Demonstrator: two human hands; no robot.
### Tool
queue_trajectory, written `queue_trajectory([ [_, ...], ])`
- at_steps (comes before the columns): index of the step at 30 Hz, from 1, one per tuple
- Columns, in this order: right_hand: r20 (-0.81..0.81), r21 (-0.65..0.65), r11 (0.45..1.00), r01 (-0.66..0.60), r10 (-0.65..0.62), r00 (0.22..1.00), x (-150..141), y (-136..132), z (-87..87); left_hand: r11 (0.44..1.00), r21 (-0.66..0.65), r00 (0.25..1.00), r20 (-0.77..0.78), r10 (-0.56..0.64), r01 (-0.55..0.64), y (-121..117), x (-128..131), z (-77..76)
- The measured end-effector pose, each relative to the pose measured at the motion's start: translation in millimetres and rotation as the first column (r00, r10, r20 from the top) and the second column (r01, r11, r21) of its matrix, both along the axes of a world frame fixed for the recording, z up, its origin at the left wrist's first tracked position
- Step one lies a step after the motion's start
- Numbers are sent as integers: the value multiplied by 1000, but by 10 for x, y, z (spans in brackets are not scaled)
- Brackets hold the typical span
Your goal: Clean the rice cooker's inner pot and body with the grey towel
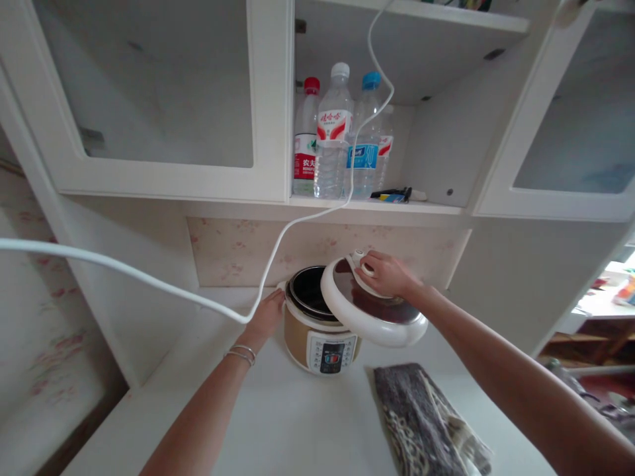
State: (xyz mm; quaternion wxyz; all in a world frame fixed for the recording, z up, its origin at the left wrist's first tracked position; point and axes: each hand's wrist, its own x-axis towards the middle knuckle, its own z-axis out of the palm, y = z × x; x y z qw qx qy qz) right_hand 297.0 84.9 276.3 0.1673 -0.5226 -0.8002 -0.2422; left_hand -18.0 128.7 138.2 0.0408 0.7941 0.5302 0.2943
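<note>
A white and gold electric pressure cooker (298, 336) stands on the white counter, its black inner pot (311, 291) showing from above. My left hand (268, 312), with bracelets on the wrist, grips the cooker's left side at its rim; some fingertips are hidden. My right hand (385, 272) is closed around the handle of the cooker's lid (377, 324). Tilted and shifted to the right, the lid uncovers much of the pot and overlaps its right edge. Buttons and a small display sit on the front control panel (331, 355).
A folded grey patterned cloth (417, 416) lies on the counter (297, 423) right of the cooker. A white cable (282, 233) hangs across the view. Above, several plastic bottles (333, 155) and small items (397, 194) occupy an open cabinet shelf, with glass-paned doors (159, 79) beside it.
</note>
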Motion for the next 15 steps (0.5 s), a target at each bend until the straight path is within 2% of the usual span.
queue_trajectory([
  [5, 11, -21, 996, -88, 88, 996, -289, 295, -79, 999, 38, 1000, 7, -1, 1, -22, 4, -62],
  [9, 53, -39, 985, -167, 169, 984, -472, 520, -144, 999, 19, 999, 15, 32, -33, -43, 21, -63],
  [15, 166, -140, 966, -217, 239, 957, -635, 752, -260, 997, -5, 996, 20, 81, -81, -37, 51, -46],
])
